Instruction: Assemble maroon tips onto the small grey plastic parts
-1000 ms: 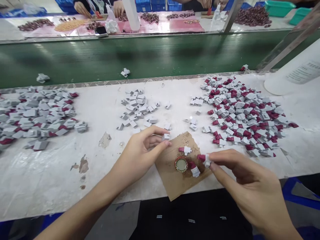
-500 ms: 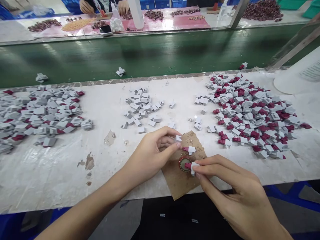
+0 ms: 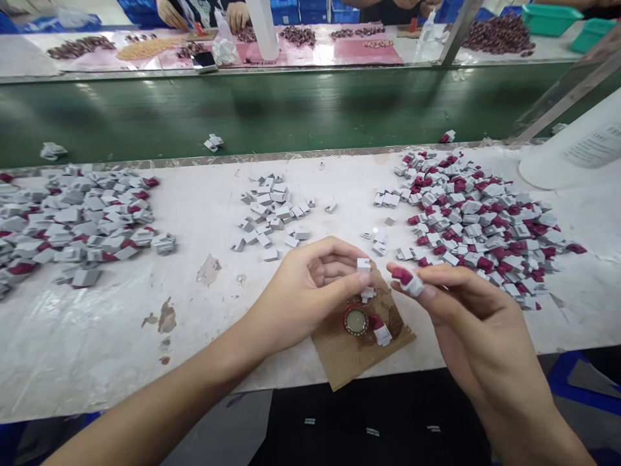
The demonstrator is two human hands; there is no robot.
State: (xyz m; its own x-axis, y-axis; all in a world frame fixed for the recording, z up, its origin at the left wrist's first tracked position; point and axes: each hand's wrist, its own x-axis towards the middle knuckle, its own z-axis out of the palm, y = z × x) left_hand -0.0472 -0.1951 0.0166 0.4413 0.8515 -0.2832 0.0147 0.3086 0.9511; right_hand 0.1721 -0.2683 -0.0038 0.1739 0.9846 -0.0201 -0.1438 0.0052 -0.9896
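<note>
Between my left thumb and fingers is a small grey plastic block (image 3: 363,265); my left hand (image 3: 310,294) hovers over the cardboard piece (image 3: 339,362). A maroon-and-grey plastic part (image 3: 407,280) is pinched in the fingertips of my right hand (image 3: 478,330), raised just right of the block and apart from it. A bottle cap (image 3: 356,321) with clear liquid in it lies on the cardboard. Right beside the cap rests another maroon-and-grey part (image 3: 381,331). A further grey piece (image 3: 367,295) is partly hidden by my left thumb.
Loose grey blocks (image 3: 272,207) lie mid-table. Piles of grey-and-maroon parts lie left (image 3: 82,220) and right (image 3: 485,220). A white bottle (image 3: 572,149) stands at right. Behind the table runs a green conveyor belt (image 3: 291,110) carrying a few parts; co-workers' hands (image 3: 237,16) are beyond it.
My right hand has risen from the cap and holds a part beside the left hand's block. A maroon-and-grey part now lies by the cap. Parts on the belt have shifted left.
</note>
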